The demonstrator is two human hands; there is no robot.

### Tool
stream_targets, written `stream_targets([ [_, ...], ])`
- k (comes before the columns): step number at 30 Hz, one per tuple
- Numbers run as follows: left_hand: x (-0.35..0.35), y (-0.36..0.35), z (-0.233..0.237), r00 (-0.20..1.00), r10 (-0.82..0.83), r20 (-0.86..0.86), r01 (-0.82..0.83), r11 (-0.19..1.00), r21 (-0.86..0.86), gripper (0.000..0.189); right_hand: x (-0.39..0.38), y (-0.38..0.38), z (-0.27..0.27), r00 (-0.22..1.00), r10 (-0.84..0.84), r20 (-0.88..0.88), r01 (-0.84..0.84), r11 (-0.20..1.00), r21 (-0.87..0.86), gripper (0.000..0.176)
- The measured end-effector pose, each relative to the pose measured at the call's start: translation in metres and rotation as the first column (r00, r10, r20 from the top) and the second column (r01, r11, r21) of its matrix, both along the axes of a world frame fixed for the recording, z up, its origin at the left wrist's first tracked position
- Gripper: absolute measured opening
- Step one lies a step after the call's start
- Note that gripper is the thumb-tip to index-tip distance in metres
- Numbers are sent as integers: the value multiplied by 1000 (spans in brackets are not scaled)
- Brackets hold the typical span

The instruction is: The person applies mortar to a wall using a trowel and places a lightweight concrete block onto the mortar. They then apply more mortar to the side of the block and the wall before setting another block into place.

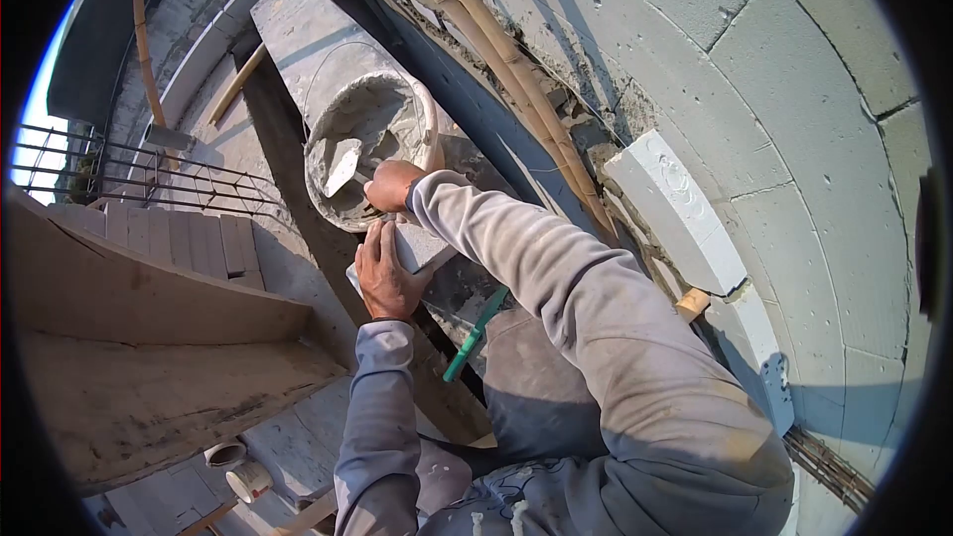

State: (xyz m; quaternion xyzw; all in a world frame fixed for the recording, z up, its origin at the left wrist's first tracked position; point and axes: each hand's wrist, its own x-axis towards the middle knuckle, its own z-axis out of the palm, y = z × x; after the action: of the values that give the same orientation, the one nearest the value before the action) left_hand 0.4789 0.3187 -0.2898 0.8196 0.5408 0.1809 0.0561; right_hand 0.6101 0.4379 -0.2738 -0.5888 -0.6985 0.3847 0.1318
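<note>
My right hand (391,186) is closed around the handle of a trowel (343,166); the handle is mostly covered by the fingers. The trowel's blade, pale with mortar, sits inside a round bucket (431,124) of wet grey mortar (389,111). Just below the bucket, my left hand (387,276) grips a light grey block (421,247), fingers over its top and thumb along its near side. The two hands are close together, the right forearm reaching across from the right. A green strip-like tool (476,334) lies beside my knee.
A wide board (298,25) runs under the bucket. Bamboo poles (516,69) slant along the block wall (794,129) on the right. A white block (678,203) stands against that wall. At left are a curved wooden panel (149,298), steel bars (149,174) and stacked blocks (179,238).
</note>
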Motion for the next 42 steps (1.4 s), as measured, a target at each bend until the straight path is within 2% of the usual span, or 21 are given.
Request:
stream_targets([
  [3, -1, 0, 4, 1000, -13, -18, 13, 1000, -28, 88, 45, -18, 23, 984, 8, -180, 7, 996, 84, 50],
  [4, -1, 0, 4, 999, 2, -37, -3, 1000, -21, 89, 46, -14, 5, 948, -186, -257, 214, 973, 85, 52],
  [5, 0, 0, 2, 998, 20, -54, -21, 1000, -19, 90, 56, -16, -2, 949, -193, -250, 219, 972, 81, 52],
  [7, 0, -1, 2, 999, 11, -48, -13, 999, -36, 91, 92, -51, 28, 766, -374, -523, 216, 916, -338, 50],
  [9, 2, 0, 4, 999, 24, -40, -25, 1000, -16, 90, 108, -73, -1, 845, -343, -411, 412, 907, 89, 37],
  [11, 2, -1, 6, 999, 29, -41, -31, 998, -61, 90, 122, -102, -23, 830, -441, -342, 526, 822, 216, 38],
  [12, 3, 1, 5, 999, 24, -40, -26, 998, -56, 90, 131, -120, -19, 816, -488, -310, 544, 830, 125, 38],
  [15, 3, 0, 3, 998, 33, -59, -36, 998, -60, 90, 149, -163, -47, 770, -576, -273, 628, 761, 165, 43],
  [21, 3, 1, 1, 999, 26, -28, -26, 1000, 11, 90, 193, -216, -56, 705, -660, -260, 679, 734, -24, 41],
  [23, 6, 2, 4, 999, 32, -41, -32, 1000, 2, 91, 216, -225, -43, 627, -678, -384, 702, 706, -100, 37],
  [26, 3, 3, 2, 997, 38, -65, -40, 999, -20, 90, 239, -230, -22, 642, -681, -351, 730, 683, 11, 29],
  [27, 3, 4, 2, 997, 39, -68, -41, 999, -34, 90, 243, -229, -19, 656, -700, -282, 746, 659, 98, 24],
  [28, 3, 4, 2, 997, 44, -67, -47, 998, -46, 90, 245, -226, -36, 682, -660, -314, 724, 553, 412, 23],
  [29, 4, 5, 1, 997, 42, -62, -45, 998, -44, 90, 246, -229, -50, 683, -661, -311, 723, 551, 417, 23],
  [31, 4, 4, 0, 997, 30, -73, -29, 1000, 3, 92, 239, -241, -70, 496, -815, -300, 857, 515, 18, 22],
  [32, 4, 5, 0, 997, 29, -78, -29, 1000, -6, 92, 238, -250, -89, 484, -826, -289, 841, 530, -105, 32],
  [33, 5, 5, 0, 996, 26, -81, -27, 1000, -6, 92, 227, -252, -92, 383, -858, -342, 827, 484, -286, 31],
  [35, 7, 4, 1, 995, 56, -85, -60, 997, -41, 89, 221, -261, -142, 383, -868, -317, 784, 487, -386, 33],
  [37, 6, 5, -1, 997, 33, -76, -35, 999, -28, 89, 207, -247, -136, 337, -901, -274, 785, 429, -447, 37],
  [41, 7, 4, -2, 993, 41, -106, -45, 999, -30, 91, 215, -212, -182, 313, -931, -189, 877, 359, -319, 32],
  [42, 8, 4, -2, 991, 36, -126, -38, 999, -17, 91, 222, -200, -185, 359, -919, -165, 869, 393, -300, 30],
])
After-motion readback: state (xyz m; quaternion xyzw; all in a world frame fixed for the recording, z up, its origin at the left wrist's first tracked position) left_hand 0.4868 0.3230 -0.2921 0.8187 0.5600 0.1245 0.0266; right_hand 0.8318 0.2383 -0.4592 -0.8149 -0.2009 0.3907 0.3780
